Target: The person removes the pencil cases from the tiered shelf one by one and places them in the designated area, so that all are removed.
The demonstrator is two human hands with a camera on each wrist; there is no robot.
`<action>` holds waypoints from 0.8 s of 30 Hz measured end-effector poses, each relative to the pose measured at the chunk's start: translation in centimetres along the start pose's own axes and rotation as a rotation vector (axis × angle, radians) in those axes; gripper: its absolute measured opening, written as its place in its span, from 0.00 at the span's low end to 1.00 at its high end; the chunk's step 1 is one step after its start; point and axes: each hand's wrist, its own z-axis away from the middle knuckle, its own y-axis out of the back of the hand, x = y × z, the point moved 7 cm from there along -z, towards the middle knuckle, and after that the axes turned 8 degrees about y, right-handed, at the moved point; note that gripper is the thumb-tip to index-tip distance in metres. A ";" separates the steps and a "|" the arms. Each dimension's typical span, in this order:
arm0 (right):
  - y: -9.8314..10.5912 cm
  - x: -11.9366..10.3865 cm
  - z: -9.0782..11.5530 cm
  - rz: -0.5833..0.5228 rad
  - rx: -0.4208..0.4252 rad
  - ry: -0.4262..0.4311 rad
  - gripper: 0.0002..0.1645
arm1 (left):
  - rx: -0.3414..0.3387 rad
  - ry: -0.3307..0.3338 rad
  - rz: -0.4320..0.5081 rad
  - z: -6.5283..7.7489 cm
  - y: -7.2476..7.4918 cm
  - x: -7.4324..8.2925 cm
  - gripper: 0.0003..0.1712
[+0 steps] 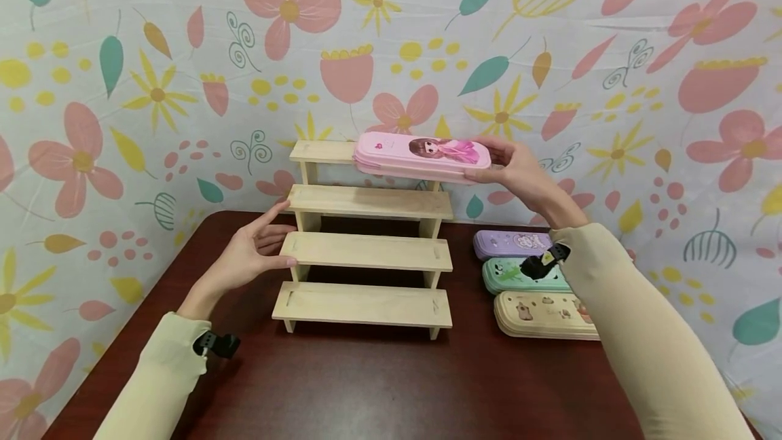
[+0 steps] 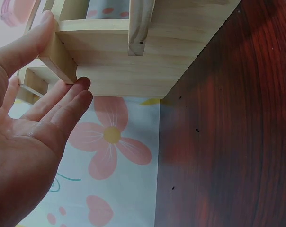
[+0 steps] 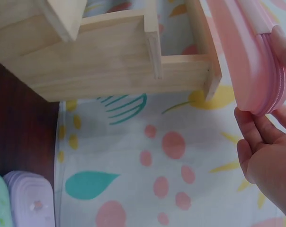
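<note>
A pink zippered pencil case (image 1: pixel 421 155) with a long-haired girl printed on its lid is gripped at its right end by my right hand (image 1: pixel 513 172). It overlaps the top step of a pale wooden four-step stand (image 1: pixel 366 250) in the head view. In the right wrist view, thumb and fingers hold the end of the case (image 3: pixel 249 61) near its zipper. My left hand (image 1: pixel 250 250) touches the left side of the stand at the middle steps. The left wrist view shows its thumb on a step's edge and its fingers, fairly straight, against the side (image 2: pixel 60 56).
Right of the stand lie three more cases on the dark wooden table (image 1: pixel 366 386): purple (image 1: pixel 510 243), green (image 1: pixel 507 276) and cream (image 1: pixel 544 314). My right forearm passes over their right ends. A flower-printed cloth (image 1: pixel 201 87) hangs behind the table.
</note>
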 end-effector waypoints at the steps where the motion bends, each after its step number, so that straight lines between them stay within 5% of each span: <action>1: 0.2 0.1 0.4 0.004 0.004 -0.005 0.35 | 0.001 0.000 -0.002 0.0 0.0 0.0 0.61; 24: 3.8 2.7 9.3 -0.014 -0.002 -0.002 0.38 | 0.005 -0.001 -0.001 0.1 -0.2 0.3 0.60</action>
